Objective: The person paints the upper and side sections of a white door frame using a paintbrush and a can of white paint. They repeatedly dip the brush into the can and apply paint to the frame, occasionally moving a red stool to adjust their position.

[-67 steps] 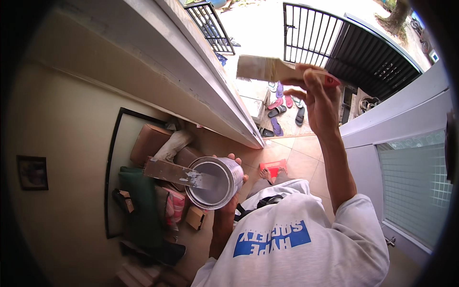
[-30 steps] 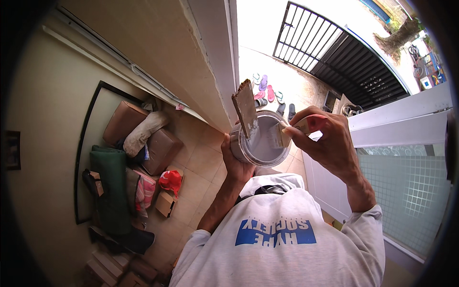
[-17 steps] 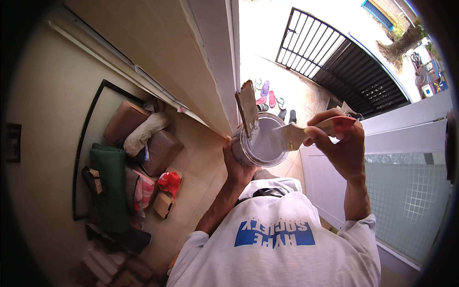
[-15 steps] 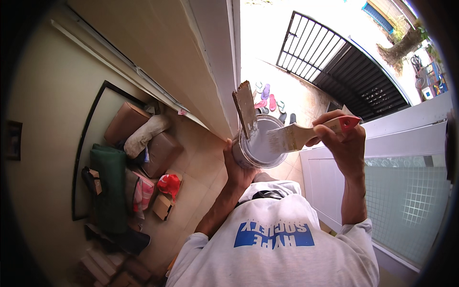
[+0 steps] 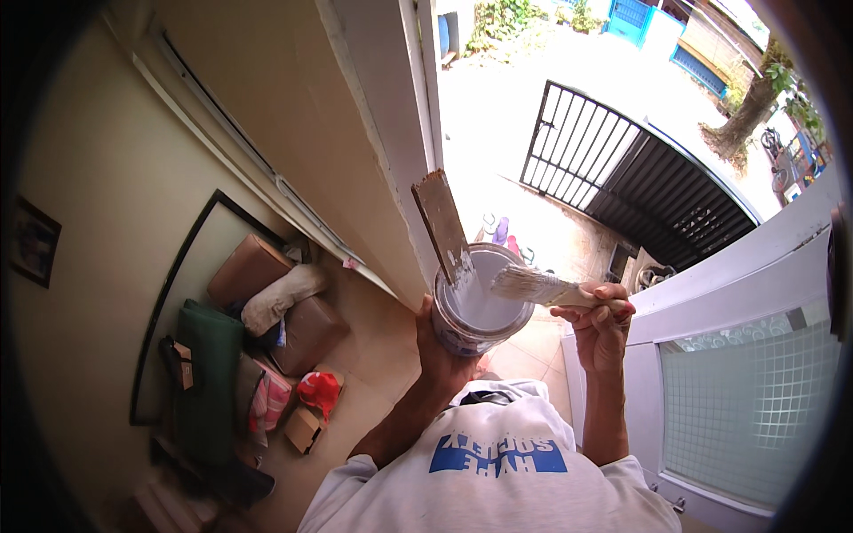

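My left hand [image 5: 442, 348] is wrapped round the side of a round paint can [image 5: 464, 338] and holds it in front of my chest. Pale paint [image 5: 476, 300] covers the inside. A flat wooden stick [image 5: 442, 220] leans in the can, its lower end smeared with paint and its ragged top sticking out. Between the fingers of my right hand [image 5: 601, 329] is the handle of a wide paintbrush [image 5: 526, 285]. Its paint-coated bristles point left, over the can's right rim; I cannot tell whether they touch it.
A door frame [image 5: 400, 147] rises just beyond the can. On the right stands a white door [image 5: 644, 355] with a glass panel. Outside are sandals [image 5: 501, 229] and a black metal gate [image 5: 613, 147]. Brown cushions [image 5: 306, 336] and a green bundle [image 5: 207, 382] lie at left.
My right hand has come down and to the left with the paintbrush, whose bristles have turned. The view has tilted up, showing more of the outdoors. My left hand still holds the can.
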`<state>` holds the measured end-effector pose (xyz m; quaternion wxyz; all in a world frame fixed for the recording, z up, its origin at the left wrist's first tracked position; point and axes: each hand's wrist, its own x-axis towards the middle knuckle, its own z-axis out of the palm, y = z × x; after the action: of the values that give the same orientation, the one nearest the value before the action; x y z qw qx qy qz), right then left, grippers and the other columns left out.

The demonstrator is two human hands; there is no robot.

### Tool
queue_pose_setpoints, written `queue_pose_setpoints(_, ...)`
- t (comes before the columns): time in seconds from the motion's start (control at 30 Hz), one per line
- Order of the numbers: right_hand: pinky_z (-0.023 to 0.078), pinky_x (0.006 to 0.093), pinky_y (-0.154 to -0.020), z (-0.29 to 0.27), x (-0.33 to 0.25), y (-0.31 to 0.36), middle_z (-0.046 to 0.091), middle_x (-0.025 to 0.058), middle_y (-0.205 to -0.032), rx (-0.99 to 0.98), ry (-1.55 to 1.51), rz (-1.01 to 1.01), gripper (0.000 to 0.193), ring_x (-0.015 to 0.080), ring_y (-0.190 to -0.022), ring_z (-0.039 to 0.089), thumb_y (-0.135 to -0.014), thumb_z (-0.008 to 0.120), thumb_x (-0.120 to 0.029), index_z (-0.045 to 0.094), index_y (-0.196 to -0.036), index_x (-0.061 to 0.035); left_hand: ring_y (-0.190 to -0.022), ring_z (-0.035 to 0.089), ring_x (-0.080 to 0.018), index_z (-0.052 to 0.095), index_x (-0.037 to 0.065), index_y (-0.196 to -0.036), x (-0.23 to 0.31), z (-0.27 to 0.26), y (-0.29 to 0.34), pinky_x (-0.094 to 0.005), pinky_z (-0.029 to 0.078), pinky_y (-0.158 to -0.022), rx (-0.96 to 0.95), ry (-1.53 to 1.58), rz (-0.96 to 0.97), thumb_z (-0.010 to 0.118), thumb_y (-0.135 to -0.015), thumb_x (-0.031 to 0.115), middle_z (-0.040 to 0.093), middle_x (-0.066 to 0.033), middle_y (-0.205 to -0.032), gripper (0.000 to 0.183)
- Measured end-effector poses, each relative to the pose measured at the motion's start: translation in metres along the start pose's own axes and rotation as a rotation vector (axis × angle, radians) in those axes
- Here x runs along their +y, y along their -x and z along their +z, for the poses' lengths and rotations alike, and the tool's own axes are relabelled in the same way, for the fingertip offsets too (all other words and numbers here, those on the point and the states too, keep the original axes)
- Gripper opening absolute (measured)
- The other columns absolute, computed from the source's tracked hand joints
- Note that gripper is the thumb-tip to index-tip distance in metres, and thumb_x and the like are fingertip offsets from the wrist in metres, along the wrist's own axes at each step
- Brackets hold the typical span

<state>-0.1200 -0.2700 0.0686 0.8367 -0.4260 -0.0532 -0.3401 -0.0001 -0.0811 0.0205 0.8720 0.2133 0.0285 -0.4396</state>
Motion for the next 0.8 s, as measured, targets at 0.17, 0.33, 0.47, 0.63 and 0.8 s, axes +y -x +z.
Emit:
queue_pose_setpoints(0.17,0.059,0.0518,-0.086,0.013,0.001,-0.008,0.062,0.0232,-0.117,-0.123,-0.025,-0.123,0.022,0.0364,-0.104,0.067,-0.095,0.063,-0.015,0.066,-0.116,-0.0068,-0.127,0.05,-0.0414,0.034,0.008,-0.147,0.003,0.017,0.005,-0.0625,0.049,-0.095,-0.078,0.041,0.001,0.05,-0.088,0.069,0.044,-0.0205,-0.142,0.086)
queue_pose_setpoints(0.33,0.059,0.0483,-0.086,0.011,0.002,-0.011,0.063,0.0254,-0.111,-0.216,0.065,-0.239,0.016,0.0372,-0.103,0.067,-0.095,0.063,-0.016,0.068,-0.107,-0.0065,-0.128,0.05,-0.0362,0.036,0.007,-0.145,0.008,0.033,0.014,-0.0599,0.048,-0.099,-0.166,0.071,0.001,0.046,-0.093,0.063,0.046,-0.0186,-0.141,0.076)
queue_pose_setpoints(0.47,0.057,0.0473,-0.09,0.016,-0.005,-0.006,0.064,0.0241,-0.11,-0.239,0.146,-0.159,0.018,0.0342,-0.109,0.063,-0.091,0.069,-0.02,0.069,-0.102,-0.0057,-0.128,0.05,-0.0328,0.039,0.007,-0.144,0.01,0.035,0.02,-0.0584,0.047,-0.101,-0.123,0.085,0.023,0.044,-0.096,0.06,0.048,-0.0176,-0.14,0.072)
queue_pose_setpoints(0.63,0.057,0.0341,-0.092,0.031,-0.001,-0.005,0.055,0.0148,-0.119,-0.189,0.068,-0.141,0.025,0.0236,-0.109,0.061,-0.083,0.077,-0.031,0.069,-0.096,-0.0101,-0.129,0.049,-0.0319,0.04,0.008,-0.144,0.011,0.041,0.02,-0.0531,0.043,-0.106,-0.122,0.037,0.005,0.044,-0.096,0.059,0.049,-0.0155,-0.141,0.07)
queue_pose_setpoints(0.8,0.058,0.0338,-0.085,0.034,0.009,0.011,0.054,0.0174,-0.115,-0.027,0.01,-0.178,0.036,0.0257,-0.106,0.059,-0.085,0.078,-0.028,0.062,-0.104,-0.0029,-0.133,0.043,-0.0393,0.033,0.012,-0.149,0.006,0.05,0.031,-0.0656,0.041,-0.101,-0.111,-0.031,0.04,0.05,-0.089,0.063,0.042,-0.0151,-0.147,0.081)
